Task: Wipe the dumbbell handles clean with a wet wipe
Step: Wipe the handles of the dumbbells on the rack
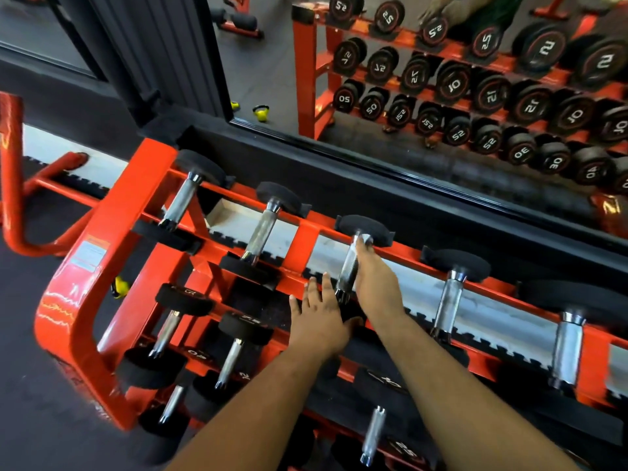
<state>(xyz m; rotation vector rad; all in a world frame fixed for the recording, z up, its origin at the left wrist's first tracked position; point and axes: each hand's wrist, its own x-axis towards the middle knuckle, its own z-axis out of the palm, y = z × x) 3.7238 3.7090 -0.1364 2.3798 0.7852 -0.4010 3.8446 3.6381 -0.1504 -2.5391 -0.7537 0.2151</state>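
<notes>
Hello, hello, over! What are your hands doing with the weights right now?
Right hand wrapped on third top-row dumbbell handle. Left hand open, resting flat on that dumbbell's near end. Wet wipe not visible. Nothing blocking.

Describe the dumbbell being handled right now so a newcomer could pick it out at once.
Start at the orange rack below the wall mirror and follow its top row from the left end. The dumbbell is third along, its chrome handle pointing toward the mirror. It alone has the right hand laid along its handle, with the left hand spread flat just beside its near end.
</notes>
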